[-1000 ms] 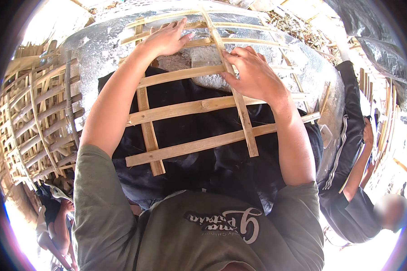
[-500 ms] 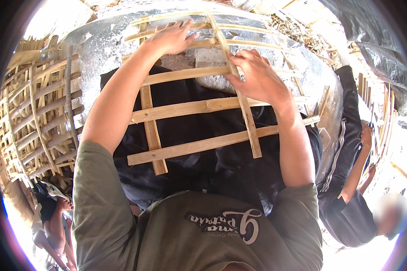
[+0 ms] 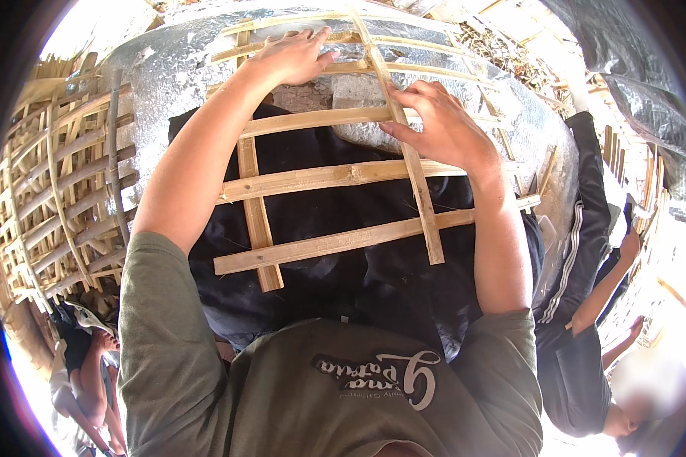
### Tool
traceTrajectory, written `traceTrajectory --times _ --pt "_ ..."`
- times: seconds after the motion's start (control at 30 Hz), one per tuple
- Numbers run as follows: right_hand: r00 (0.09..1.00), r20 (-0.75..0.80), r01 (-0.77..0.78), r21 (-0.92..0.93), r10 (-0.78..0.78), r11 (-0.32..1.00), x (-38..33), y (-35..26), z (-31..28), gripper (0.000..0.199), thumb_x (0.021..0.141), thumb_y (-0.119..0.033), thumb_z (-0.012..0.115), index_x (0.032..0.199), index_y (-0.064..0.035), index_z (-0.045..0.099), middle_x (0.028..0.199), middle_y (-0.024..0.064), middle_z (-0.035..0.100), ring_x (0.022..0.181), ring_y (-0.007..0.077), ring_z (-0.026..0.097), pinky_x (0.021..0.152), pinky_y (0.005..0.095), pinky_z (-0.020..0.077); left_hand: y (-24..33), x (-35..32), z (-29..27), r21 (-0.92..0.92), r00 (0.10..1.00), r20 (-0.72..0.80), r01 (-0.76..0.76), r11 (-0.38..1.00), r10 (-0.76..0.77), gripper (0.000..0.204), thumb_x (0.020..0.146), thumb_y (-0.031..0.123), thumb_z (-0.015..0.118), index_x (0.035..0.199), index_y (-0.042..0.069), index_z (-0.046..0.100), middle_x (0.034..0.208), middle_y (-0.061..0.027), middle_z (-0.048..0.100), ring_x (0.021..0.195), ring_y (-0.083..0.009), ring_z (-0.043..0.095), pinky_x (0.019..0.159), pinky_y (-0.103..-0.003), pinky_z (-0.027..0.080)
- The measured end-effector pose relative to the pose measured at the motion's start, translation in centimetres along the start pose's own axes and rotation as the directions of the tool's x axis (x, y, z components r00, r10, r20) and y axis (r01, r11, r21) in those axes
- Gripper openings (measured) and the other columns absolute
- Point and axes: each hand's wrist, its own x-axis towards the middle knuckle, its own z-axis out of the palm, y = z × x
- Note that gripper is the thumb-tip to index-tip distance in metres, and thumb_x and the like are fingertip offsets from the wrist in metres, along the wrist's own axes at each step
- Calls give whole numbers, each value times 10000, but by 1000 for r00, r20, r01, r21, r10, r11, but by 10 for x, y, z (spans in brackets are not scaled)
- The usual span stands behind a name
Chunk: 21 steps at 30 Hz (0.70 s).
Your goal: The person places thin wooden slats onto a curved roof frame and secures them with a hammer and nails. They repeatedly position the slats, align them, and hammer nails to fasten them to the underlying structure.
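A lattice of flat, pale bamboo slats lies in front of me, its near end over the dark cloth on my legs. My left hand rests palm down on the far crosswise slats, fingers stretched and thumb apart. On the right, my right hand is at the long lengthwise slat, its thumb and curled forefinger against it near a crossing. Its other fingers are partly hidden. Another lengthwise slat runs under the crosswise ones at the left.
Shiny plastic sheeting spreads beneath the lattice, with a grey block under its middle. Woven bamboo panels stand at the left. A person in dark clothes sits close on the right; another person is at the lower left.
My right hand has shifted slightly right and its fingers have loosened a little along the slat. My left hand has barely moved. The person at the right has moved their arms and leaned.
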Motion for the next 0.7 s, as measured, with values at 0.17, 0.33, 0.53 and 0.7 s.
traceTrajectory --times 0.17,0.33,0.53,0.7 --pt "1000 18 -1 8 1 1000 0 -2 -1 573 922 -437 689 1369 -83 624 1236 180 632 1224 359 563 1065 487 439 1 0 -10 -68 994 106 26 997 -19 724 1060 606 237 1640 186 135 1662 -179 235 1531 -390 226 1219 -652 199" --pt "1000 -2 -12 15 12 1000 -2 -2 -2 539 923 -355 685 1363 -52 614 1247 181 627 1233 373 549 1073 490 427 1 3 -12 -108 995 103 19 994 -8 768 1051 626 246 1641 153 109 1655 -194 247 1525 -379 253 1203 -669 225" --pt "998 55 -7 -20 8 1000 1 -11 -9 572 935 -300 685 1404 1 555 1171 185 612 1181 354 550 1058 453 428 -1 56 -28 -261 962 274 60 964 14 718 1079 543 250 1637 123 82 1599 -261 324 1470 -378 371 1216 -508 325" --pt "1000 1 19 -45 -19 999 -1 -13 -5 556 943 -281 674 1408 -5 545 1141 179 600 1155 342 545 1043 452 423 6 93 -7 -172 996 88 38 984 -23 689 1085 522 194 1635 117 103 1615 -235 315 1481 -360 361 1240 -500 292"
